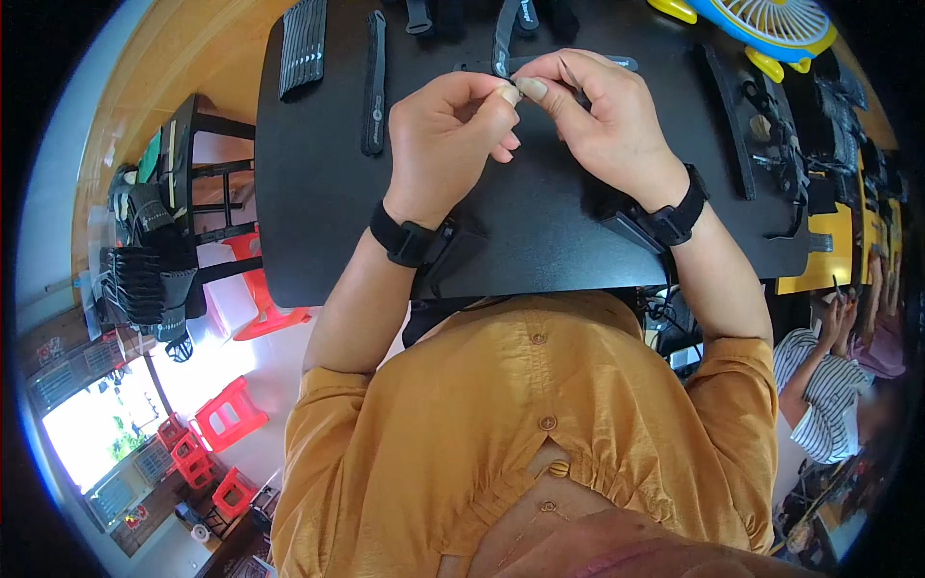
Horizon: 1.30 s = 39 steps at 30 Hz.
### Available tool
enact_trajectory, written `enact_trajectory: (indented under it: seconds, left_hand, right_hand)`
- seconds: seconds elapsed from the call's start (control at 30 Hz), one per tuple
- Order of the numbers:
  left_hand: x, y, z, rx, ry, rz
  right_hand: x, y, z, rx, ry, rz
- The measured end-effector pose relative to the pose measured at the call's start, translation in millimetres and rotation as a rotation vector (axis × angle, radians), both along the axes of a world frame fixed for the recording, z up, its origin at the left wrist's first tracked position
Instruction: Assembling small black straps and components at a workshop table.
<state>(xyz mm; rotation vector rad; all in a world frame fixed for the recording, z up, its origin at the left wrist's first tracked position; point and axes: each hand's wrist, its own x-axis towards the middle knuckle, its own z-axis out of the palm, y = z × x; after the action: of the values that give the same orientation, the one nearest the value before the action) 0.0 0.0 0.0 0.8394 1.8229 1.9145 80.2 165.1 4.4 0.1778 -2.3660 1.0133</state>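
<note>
Fingers, left hand (445,144): thumb and forefinger pinched at the near end of a grey strap (502,43); the exact contact is covered by your fingertips. The other fingers curl toward the palm.
Fingers, right hand (617,116): thumb and forefinger narrowed, thumb tip meeting your left thumb. A thin pointed tool (572,79) lies across the fingers, held in this hand; its full shape is hidden.
Grey strap, position: straight ahead of your joined fingertips, its near end between the two hands.
Grey strap, long axis: runs away from your body, leaning slightly right toward its far end.
Nearer hand: left, by a narrow margin; the strap's end sits just beside that forefinger.
Crosswise strap (624,64): lies on the desk (540,217) beyond your right hand, long axis left to right, partly covered by that hand.
Single strap (374,87): flat on the desk, left of your left hand, apart from it, long axis pointing away from you.
Strap bundle (304,46): farther left, laid side by side near the desk's edge.
Fan (771,21): blue and yellow, at the far right.
</note>
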Motion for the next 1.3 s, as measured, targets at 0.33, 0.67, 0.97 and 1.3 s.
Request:
enact_trajectory:
  seconds: [0.33,0.67,0.97,1.3]
  left_hand:
    - [-4.0,0.6,-2.3,-0.03,0.03,0.052]
    - [-3.8,1.4,-0.9,-0.021,-0.038,0.005]
    - [-0.6,7.7,-2.9,0.101,-0.164,-0.071]
    - [-3.6,4.4,-8.8,0.239,-0.22,-0.134]
  right_hand:
    - [-2.5,-8.2,-5.2,-0.111,-0.023,-0.077]
    - [-3.0,-9.3,-4.8,-0.371,-0.185,-0.069]
    - [0.4,-14.5,-2.6,-0.025,0.127,-0.157]
    - [1.7,-19.8,-1.4,-0.064,0.109,-0.142]
